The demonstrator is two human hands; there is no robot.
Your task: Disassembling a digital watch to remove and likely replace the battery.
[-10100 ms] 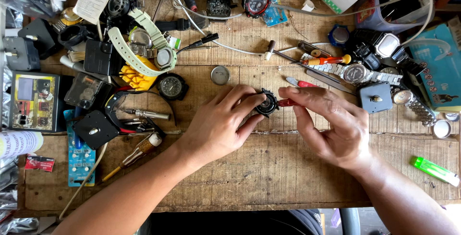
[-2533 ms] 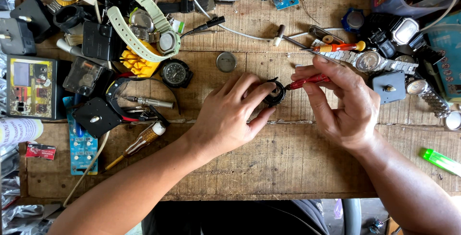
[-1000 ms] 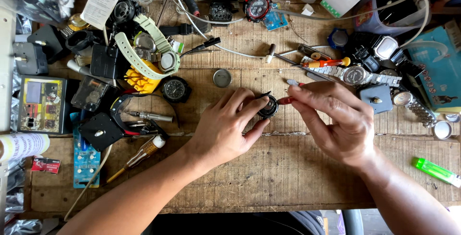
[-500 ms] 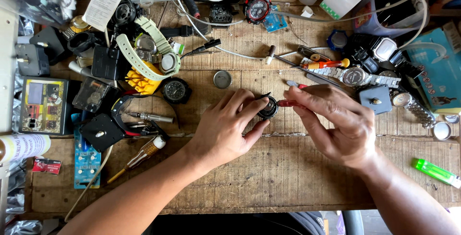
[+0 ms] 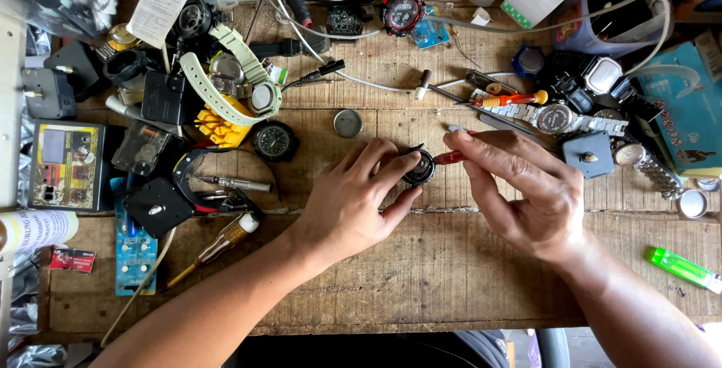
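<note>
Pinched between thumb and fingers of the left hand [image 5: 352, 204], a small round black watch case [image 5: 418, 168] is held flat on the wooden tabletop [image 5: 421, 278], near its middle, evidently so it cannot turn. To its right, a red-handled screwdriver [image 5: 450, 157] is gripped in the closed fingers of the right hand [image 5: 530, 195], tip laid against the case rim, as for fine work. Far left edge: a boxed tester [image 5: 69, 165] is noted. A loose round case back [image 5: 347, 123] lies just above the left hand, apart. A green lighter [image 5: 683, 269] is parked near the right edge
</note>
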